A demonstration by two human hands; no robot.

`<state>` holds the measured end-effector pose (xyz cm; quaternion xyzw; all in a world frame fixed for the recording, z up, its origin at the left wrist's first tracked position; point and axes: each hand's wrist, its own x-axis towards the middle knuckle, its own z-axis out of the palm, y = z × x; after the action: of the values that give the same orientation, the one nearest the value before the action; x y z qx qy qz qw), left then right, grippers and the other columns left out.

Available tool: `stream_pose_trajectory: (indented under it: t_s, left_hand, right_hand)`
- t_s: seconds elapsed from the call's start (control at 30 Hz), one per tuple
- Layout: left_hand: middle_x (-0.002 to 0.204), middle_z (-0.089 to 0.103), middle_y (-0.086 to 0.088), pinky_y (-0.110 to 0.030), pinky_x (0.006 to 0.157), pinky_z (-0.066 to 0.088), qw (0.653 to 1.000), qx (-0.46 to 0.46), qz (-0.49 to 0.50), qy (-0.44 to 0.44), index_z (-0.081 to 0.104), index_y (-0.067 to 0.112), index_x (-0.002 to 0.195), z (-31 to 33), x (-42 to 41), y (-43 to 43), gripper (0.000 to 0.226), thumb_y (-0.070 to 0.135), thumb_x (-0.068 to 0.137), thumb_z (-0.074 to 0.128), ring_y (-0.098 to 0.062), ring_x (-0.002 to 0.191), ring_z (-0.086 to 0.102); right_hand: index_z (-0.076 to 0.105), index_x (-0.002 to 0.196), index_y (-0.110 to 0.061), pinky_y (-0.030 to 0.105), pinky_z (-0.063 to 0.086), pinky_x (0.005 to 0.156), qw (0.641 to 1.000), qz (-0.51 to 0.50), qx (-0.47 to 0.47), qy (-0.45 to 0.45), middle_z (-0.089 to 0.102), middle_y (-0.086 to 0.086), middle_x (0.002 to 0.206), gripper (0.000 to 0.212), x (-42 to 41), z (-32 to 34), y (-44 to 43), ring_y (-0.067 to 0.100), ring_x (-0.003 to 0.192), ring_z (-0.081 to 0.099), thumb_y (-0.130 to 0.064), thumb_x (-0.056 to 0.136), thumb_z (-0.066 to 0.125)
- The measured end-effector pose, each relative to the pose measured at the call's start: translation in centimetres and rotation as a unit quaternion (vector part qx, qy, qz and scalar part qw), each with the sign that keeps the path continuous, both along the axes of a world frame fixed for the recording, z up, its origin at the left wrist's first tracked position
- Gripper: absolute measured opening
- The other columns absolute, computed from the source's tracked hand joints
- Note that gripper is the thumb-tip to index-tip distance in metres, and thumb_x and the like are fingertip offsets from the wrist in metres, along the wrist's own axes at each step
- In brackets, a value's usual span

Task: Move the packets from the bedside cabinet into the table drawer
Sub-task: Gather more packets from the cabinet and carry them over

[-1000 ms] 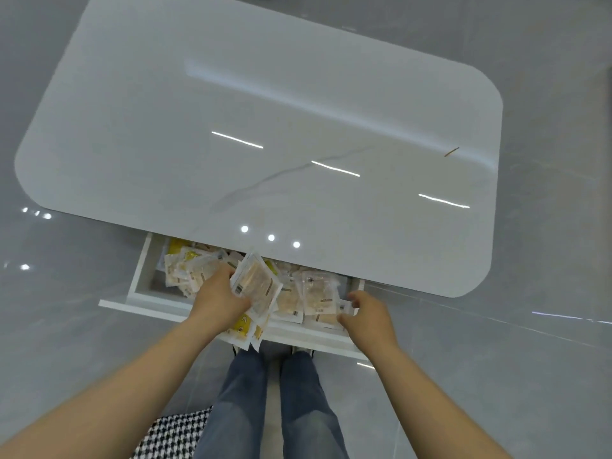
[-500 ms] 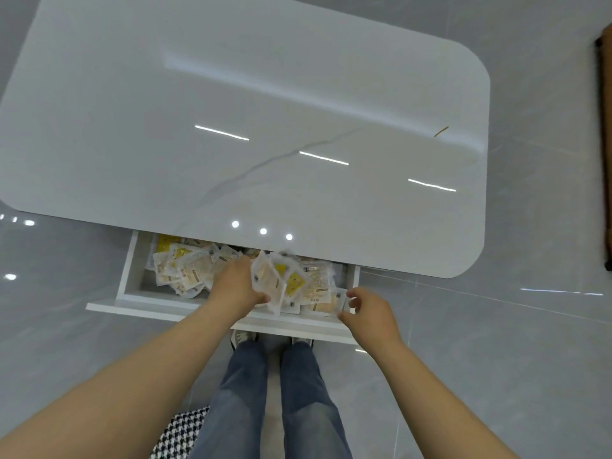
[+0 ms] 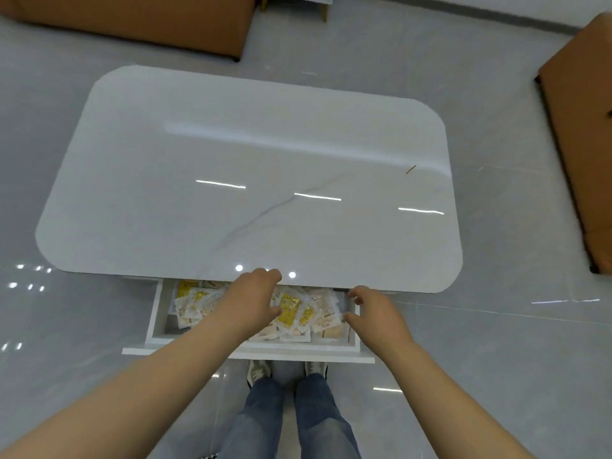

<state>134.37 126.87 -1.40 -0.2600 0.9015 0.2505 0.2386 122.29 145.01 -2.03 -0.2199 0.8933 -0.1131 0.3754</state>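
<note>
From the head camera, the packets (image 3: 291, 309) lie heaped flat in the open drawer (image 3: 155, 314) below the table (image 3: 248, 177), probably dropped loose, so their long sides point every way; one yellow one runs roughly front to back. The left hand (image 3: 255, 303) hovers above them, fingers loosely bent and empty. The right hand (image 3: 374, 316), fingers spread and empty, is by the drawer's right wall.

A shallow white rectangular drawer (image 3: 337, 355) stands pulled open beneath the near edge of a glossy white marble-look tabletop (image 3: 231, 160). Inside lies a loose, overlapping heap of small clear plastic packets (image 3: 291, 309) with yellow and beige contents, spread flat across most of its width.
</note>
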Motion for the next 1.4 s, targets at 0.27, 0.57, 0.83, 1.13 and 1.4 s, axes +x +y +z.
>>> stream_pose_trajectory:
  t_s: [0.27, 0.57, 0.83, 1.13, 1.4]
  left_hand:
    - [0.116, 0.058, -0.008, -0.038, 0.087, 0.049, 0.989, -0.057, -0.116, 0.073, 0.048, 0.012, 0.122, 11.3, -3.8, 0.7, 0.043, 0.031, 0.086, 0.061, -0.024, 0.103, 0.057]
    - [0.118, 0.057, -0.005, -0.038, 0.089, 0.048, 0.949, -0.114, -0.204, 0.21, 0.048, 0.015, 0.123, 25.2, -11.6, 8.6, 0.04, 0.032, 0.088, 0.059, -0.025, 0.106, 0.055]
    - [0.131, 0.053, 0.001, -0.034, 0.097, 0.042, 0.898, -0.127, -0.251, 0.34, 0.042, 0.021, 0.134, 35.3, -19.2, 21.8, 0.049, 0.034, 0.089, 0.058, -0.021, 0.119, 0.049]
    - [0.127, 0.054, 0.002, -0.032, 0.095, 0.042, 0.839, -0.14, -0.292, 0.437, 0.044, 0.022, 0.13, 43.1, -25.7, 34.5, 0.047, 0.038, 0.088, 0.058, -0.019, 0.116, 0.05]
    - [0.125, 0.054, 0.002, -0.033, 0.093, 0.043, 0.815, -0.132, -0.307, 0.473, 0.043, 0.024, 0.13, 47.0, -33.3, 40.0, 0.045, 0.035, 0.089, 0.058, -0.018, 0.115, 0.051]
  right_hand:
    - [0.047, 0.136, -0.019, 0.026, 0.042, 0.096, 0.993, -0.001, -0.037, 0.109, 0.055, 0.001, 0.129, 0.046, -1.4, 11.1, 2.6, 0.017, 0.118, 0.051, -0.027, 0.092, 0.058]
    - [0.052, 0.132, -0.022, 0.027, 0.04, 0.092, 0.955, -0.104, -0.111, 0.256, 0.055, -0.001, 0.13, 0.046, -6.7, 24.2, 12.0, 0.018, 0.119, 0.052, -0.03, 0.088, 0.064]
    - [0.052, 0.132, -0.022, 0.027, 0.041, 0.098, 0.901, -0.129, -0.137, 0.39, 0.054, -0.003, 0.132, 0.049, -12.4, 34.7, 25.9, 0.013, 0.121, 0.05, -0.033, 0.086, 0.067]
    - [0.057, 0.126, -0.025, 0.033, 0.046, 0.099, 0.83, -0.165, -0.167, 0.505, 0.059, -0.005, 0.126, 0.046, -16.9, 43.6, 38.3, 0.013, 0.118, 0.053, -0.035, 0.083, 0.069]
    - [0.057, 0.127, -0.024, 0.025, 0.041, 0.096, 0.801, -0.183, -0.179, 0.542, 0.06, -0.006, 0.125, 0.047, -23.3, 46.6, 43.6, 0.011, 0.117, 0.053, -0.034, 0.083, 0.07]
